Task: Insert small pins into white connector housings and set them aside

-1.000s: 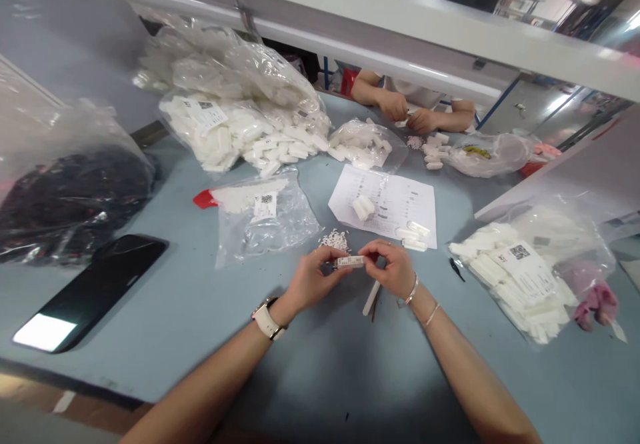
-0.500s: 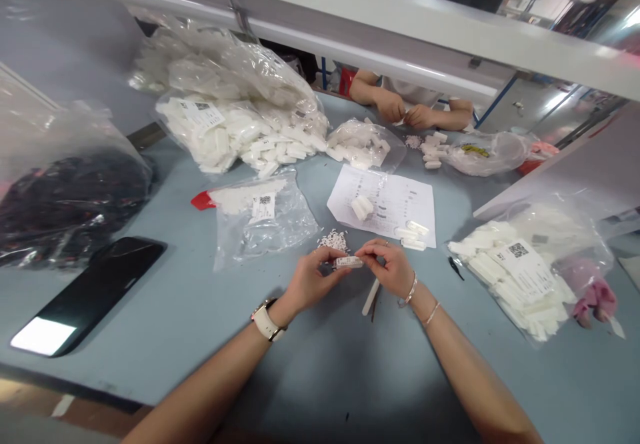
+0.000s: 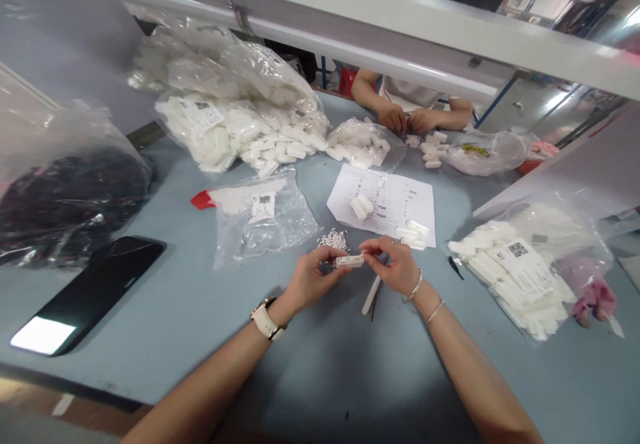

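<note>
Between the thumb and fingers of my left hand (image 3: pixel 311 279) is a small white oblong plastic housing (image 3: pixel 349 261), held level above the table. My right hand (image 3: pixel 394 264) is at the housing's right end, thumb and index finger pinched together; whatever lies between those fingertips is too small to make out. Just beyond my left fingertips lies a pile of tiny white pieces (image 3: pixel 334 239). Below my right hand a thin white stick (image 3: pixel 371 296) rests on the table beside a dark narrow strip (image 3: pixel 374 307).
A printed sheet (image 3: pixel 350 181) carries several white housings (image 3: pixel 411 234). Around it lie a flat clear bag (image 3: pixel 260 231), a labelled bag of white parts (image 3: pixel 525 277), large bags (image 3: pixel 225 117) and a black phone (image 3: pixel 90 294). Across the table a co-worker's hands (image 3: pixel 407 119) are busy near small parts.
My right hand has shifted slightly right, and more of the housing's right end shows. My left hand stays in place. The co-worker's hands have moved a little lower.
</note>
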{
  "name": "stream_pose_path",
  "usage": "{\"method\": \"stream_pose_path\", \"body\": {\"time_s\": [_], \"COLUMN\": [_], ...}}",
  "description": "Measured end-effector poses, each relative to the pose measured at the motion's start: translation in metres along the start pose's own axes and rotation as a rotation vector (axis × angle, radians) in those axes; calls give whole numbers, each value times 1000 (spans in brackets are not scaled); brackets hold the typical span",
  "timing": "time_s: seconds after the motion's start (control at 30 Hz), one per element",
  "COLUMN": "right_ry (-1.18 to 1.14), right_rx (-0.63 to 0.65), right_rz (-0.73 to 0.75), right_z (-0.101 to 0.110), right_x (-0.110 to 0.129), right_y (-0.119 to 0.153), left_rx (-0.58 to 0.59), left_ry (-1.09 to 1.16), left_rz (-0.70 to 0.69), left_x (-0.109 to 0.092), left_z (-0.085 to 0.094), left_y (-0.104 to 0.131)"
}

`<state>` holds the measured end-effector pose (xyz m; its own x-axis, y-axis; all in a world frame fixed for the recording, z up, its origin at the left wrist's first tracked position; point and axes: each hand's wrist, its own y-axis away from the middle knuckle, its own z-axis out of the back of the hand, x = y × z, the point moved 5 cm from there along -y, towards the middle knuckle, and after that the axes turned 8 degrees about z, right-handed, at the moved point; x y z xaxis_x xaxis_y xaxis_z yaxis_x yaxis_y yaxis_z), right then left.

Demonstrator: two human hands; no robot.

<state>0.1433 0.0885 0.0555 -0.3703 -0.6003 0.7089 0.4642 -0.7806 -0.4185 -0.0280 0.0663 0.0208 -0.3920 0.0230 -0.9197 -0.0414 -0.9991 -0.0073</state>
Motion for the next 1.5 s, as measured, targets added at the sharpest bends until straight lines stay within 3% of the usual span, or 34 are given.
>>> {"method": "stream_pose_path", "body": {"time_s": [0.43,0.63,0.83,1.07,1.3,1.5], "right_ry": [13,99,280,419,367,566], "right_rx": [42,49,47,102,101,109], "right_rz": [29,116,218,214,208,290], "right_z": [-5,-6,-10,-17,-18,-20], "right_x": [3,11,19,25,21,29], "right_y": [0,-1,0,3,4,5], "left_rx": [14,-8,-39,-38,-56,-81], "left_ry": [1,-16,-44,-89,-65,24], "left_rz": [-8,-18,-112,-208,-165,-87], "left_x": [-1,1,-1,-2,-1,-2], "left_z": [0,0,0,-3,-1,2], "left_y": [0,1,3,6,6,4]}}
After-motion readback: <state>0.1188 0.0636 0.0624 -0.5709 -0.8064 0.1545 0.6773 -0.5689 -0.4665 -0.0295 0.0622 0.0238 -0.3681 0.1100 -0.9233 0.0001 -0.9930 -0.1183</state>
